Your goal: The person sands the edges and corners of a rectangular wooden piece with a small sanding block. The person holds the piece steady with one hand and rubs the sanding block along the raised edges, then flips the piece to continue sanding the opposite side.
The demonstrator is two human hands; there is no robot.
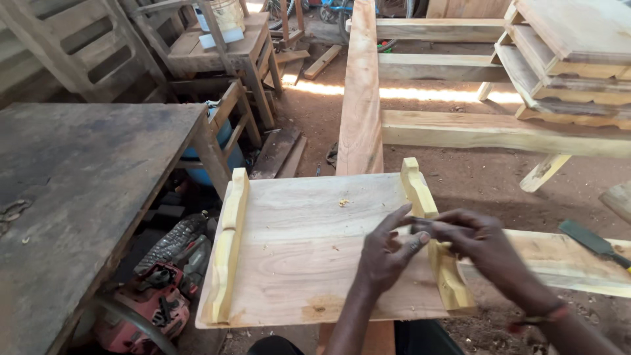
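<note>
Working at the right-hand shaped rail [434,243] of a pale wooden panel [309,250], both hands meet over the rail at about 3 o'clock of the panel. Left hand [388,253]: fingers pinched together against the rail's upper edge, seemingly gripping something small; the item itself is too small to make out. Right hand [476,243]: fingers curled, fingertips touching the left hand's; whether it holds anything I cannot tell. Panel lies flat across a long plank [360,98], with a matching rail [227,256] along its 9 o'clock edge.

Step in hand, by judgement: fixing or marking a point on the right rail. Next move calls for a steady pinch and a square aim on the narrow edge.

Dark worn surface [79,190] at 9 o'clock; file-like tool [591,240] at 3 o'clock.
</note>
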